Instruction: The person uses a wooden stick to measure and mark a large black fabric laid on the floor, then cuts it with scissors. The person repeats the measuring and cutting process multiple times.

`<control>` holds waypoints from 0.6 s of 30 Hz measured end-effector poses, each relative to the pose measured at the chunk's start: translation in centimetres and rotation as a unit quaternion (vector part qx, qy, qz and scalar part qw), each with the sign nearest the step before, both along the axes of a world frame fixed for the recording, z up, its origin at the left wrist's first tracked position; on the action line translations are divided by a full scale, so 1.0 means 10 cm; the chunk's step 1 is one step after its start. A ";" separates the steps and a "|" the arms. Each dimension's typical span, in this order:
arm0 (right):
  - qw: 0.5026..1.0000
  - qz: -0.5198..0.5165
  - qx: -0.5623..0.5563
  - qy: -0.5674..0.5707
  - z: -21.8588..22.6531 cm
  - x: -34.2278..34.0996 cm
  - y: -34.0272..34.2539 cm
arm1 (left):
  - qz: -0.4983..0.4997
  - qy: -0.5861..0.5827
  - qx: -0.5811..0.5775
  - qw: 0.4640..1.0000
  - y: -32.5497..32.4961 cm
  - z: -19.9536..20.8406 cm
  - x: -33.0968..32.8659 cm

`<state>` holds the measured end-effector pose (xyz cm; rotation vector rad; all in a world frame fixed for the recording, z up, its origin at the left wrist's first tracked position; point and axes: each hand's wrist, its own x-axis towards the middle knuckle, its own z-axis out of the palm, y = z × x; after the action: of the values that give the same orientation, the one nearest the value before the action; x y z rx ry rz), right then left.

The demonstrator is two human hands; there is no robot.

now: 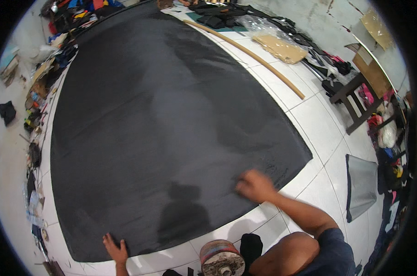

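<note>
A large sheet of black fabric [139,124] lies spread over the floor, with faint creases and a pale sheen through its middle. My left hand [115,248] rests on the sheet's near edge at the lower left, fingers stretched out and holding nothing I can see. Over the sheet's near right part is my right hand [255,186], smeared by motion. Its fingers look bent, but whether anything is in them I cannot make out. Small wrinkles [275,172] show in the fabric just right of that hand. My shadow falls across the near edge.
White floor tiles [309,119] border the sheet. A long brown tube [249,53] lies along its far right side. Before my knee stands a round, stained reddish object [221,257]. Farther right are a grey folded piece [361,186] and a dark wooden frame [355,101]. Clutter lines both walls.
</note>
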<state>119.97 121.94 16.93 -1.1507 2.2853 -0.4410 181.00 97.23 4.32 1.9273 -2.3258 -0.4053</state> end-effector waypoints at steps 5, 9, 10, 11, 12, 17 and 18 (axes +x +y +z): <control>0.759 0.584 -0.176 -0.226 0.08 1.47 0.38 | -0.141 -0.020 0.032 0.989 0.38 0.08 -0.93; 0.708 0.682 -0.105 -0.149 -0.02 1.69 0.56 | -0.170 -0.013 0.011 0.985 0.40 -0.17 -0.89; 0.706 0.690 -0.083 -0.133 0.01 1.69 0.56 | -0.171 -0.018 0.008 0.985 0.40 -0.17 -0.94; 0.704 0.698 -0.059 -0.118 0.05 1.70 0.55 | -0.166 -0.028 0.012 0.986 0.40 -0.15 -0.96; 0.713 0.690 -0.067 -0.104 0.08 1.70 0.54 | -0.163 -0.037 0.016 0.986 0.39 -0.14 -1.00; 0.787 0.591 -0.152 -0.095 0.18 1.52 0.34 | -0.167 -0.037 -0.032 0.985 0.37 -0.29 -0.89; 0.804 0.566 -0.161 -0.086 0.22 1.52 0.30 | -0.164 -0.040 -0.026 0.985 0.41 -0.30 -0.84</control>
<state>135.18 124.93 19.10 -2.2476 1.0308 -0.4028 172.63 101.30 1.36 1.5658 -2.6845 -0.2923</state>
